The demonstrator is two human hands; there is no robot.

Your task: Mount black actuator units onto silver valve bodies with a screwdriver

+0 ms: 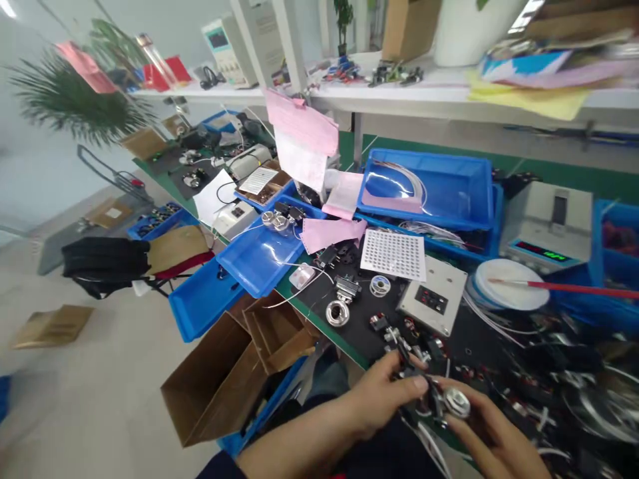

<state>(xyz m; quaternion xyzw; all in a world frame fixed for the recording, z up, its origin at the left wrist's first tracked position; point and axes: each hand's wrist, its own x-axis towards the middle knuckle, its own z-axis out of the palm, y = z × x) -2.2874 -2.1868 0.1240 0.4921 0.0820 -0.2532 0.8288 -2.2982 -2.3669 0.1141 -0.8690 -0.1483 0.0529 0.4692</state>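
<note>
Near the bottom centre, my left hand (382, 392) is closed on a small dark assembly (430, 397) with metal parts. My right hand (486, 429) grips the same assembly from the right, its fingers beside a round silver piece (456, 402). White wires (432, 449) hang below the hands. Just beyond the fingers, small black and metal parts (399, 339) lie on the dark mat. A silver ring-shaped part (337, 313) rests farther left, below a spool (380, 286).
A grey box with a black panel (434, 296), a white round tub (509, 286) with a red stick and a digital-display device (546, 226) stand beyond the hands. Blue trays (449, 186) lie behind. Cardboard boxes (214, 379) sit below the table's left edge.
</note>
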